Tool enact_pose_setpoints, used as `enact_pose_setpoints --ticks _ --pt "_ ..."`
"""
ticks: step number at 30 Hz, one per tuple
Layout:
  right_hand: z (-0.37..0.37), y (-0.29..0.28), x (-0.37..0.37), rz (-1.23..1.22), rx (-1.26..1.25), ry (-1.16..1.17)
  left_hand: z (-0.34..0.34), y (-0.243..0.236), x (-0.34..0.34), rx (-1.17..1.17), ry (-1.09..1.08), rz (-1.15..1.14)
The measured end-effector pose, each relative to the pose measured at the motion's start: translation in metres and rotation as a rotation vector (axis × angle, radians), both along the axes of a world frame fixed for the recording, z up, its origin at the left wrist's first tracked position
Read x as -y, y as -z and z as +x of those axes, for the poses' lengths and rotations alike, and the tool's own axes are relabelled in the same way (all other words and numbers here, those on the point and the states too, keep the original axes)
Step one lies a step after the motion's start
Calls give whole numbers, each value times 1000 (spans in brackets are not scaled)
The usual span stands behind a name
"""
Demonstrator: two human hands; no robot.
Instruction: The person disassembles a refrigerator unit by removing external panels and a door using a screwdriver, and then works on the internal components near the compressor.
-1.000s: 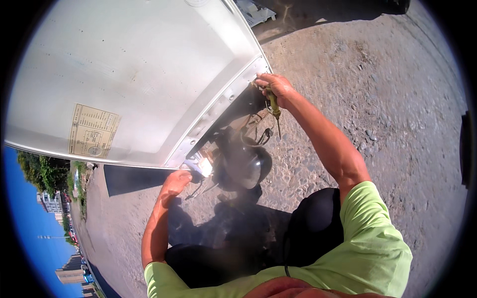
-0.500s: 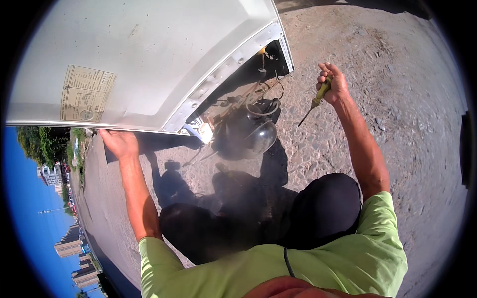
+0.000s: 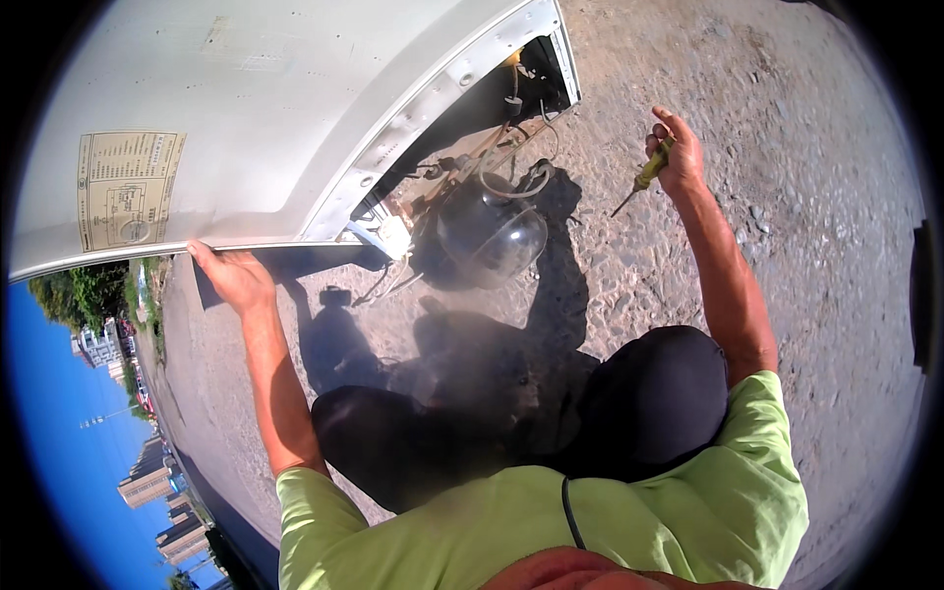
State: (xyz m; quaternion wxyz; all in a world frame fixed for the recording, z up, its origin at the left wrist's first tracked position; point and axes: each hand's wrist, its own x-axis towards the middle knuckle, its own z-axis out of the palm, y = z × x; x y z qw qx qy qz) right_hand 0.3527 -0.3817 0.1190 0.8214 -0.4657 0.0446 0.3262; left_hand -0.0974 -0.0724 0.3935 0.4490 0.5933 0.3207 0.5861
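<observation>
My left hand (image 3: pixel 236 278) holds the lower edge of a white refrigerator cabinet (image 3: pixel 295 108); its thumb shows at the rim, and the other fingers are partly hidden beneath. Away from the cabinet on the right, my right hand (image 3: pixel 680 152) is closed around a screwdriver (image 3: pixel 650 169) with a yellow handle, its shaft pointing down and left. Out of the cabinet's open end, a rounded black compressor (image 3: pixel 492 241) shows with thin tubes (image 3: pixel 511 187) and wires around it. A small white box-shaped part (image 3: pixel 394 237) sits by the opening's near corner.
A paper label with a diagram (image 3: pixel 130 192) is stuck on the cabinet's panel. Rough stony ground (image 3: pixel 649 285) lies around the compressor, with my shadow across it. My bent knees (image 3: pixel 654 398) are close to the compressor. Distant buildings (image 3: pixel 147 474) stand at the far left.
The cabinet and its label have shifted up and left in view, and the compressor appears a little higher. My right hand has risen slightly with the screwdriver; my left hand stays at the edge.
</observation>
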Motion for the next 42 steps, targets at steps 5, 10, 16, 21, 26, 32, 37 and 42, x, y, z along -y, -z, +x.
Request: enact_pose_setpoints --ticks 5,10,16,21,26,32,37,42 --pt "-10 19 19 -33 163 41 -4 8 -8 -69 -46 28" --pt "-8 33 46 -86 234 19 -2 9 -8 -81 -57 61" --pt "-7 48 99 -450 407 -2 4 7 -3 -88 -48 99" --pt "-6 109 157 -716 471 -35 8 7 0 -118 -52 98" --pt "-24 123 178 -974 595 -88 13 8 7 -134 -58 71" --pt "-37 110 170 -1087 725 -189 -16 44 0 -231 -58 -141" --pt "-46 95 156 -1164 909 -259 -34 95 22 -916 -3 -518" --pt "-54 120 146 -1235 1262 -166 -18 121 50 -1232 498 -661"
